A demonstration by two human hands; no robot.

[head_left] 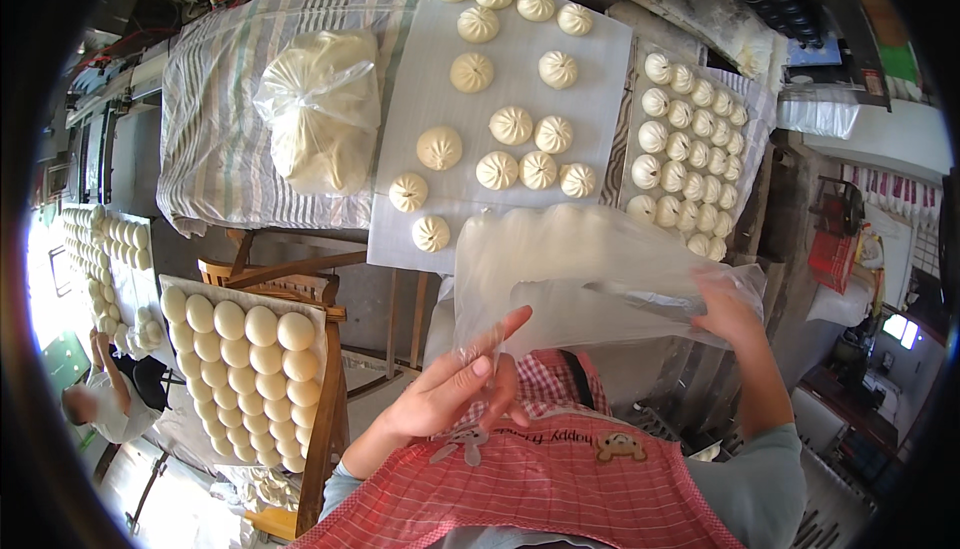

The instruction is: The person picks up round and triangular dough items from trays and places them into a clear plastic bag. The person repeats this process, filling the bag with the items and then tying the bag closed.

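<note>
A clear plastic bag (555, 264) with pale buns showing inside is stretched between my hands, above the near edge of a white sheet (420, 39). My left hand (465, 384) is at the bag's left end, index finger extended and a fold of film against the fingers. My right hand (724, 305) grips the bag's other end, its fingers partly seen through the film. Pleated steamed buns (511, 125) lie scattered on the sheet beyond the bag. A knotted plastic bag of buns (322, 114) rests on a striped cloth (210, 99) to the left.
Small pleated buns (676, 146) stand in rows on a tray at right. Smooth round buns (241, 381) fill a board on a wooden stand (322, 429) at lower left. A person (112, 399) works by more buns at far left. A red crate (831, 255) is at far right.
</note>
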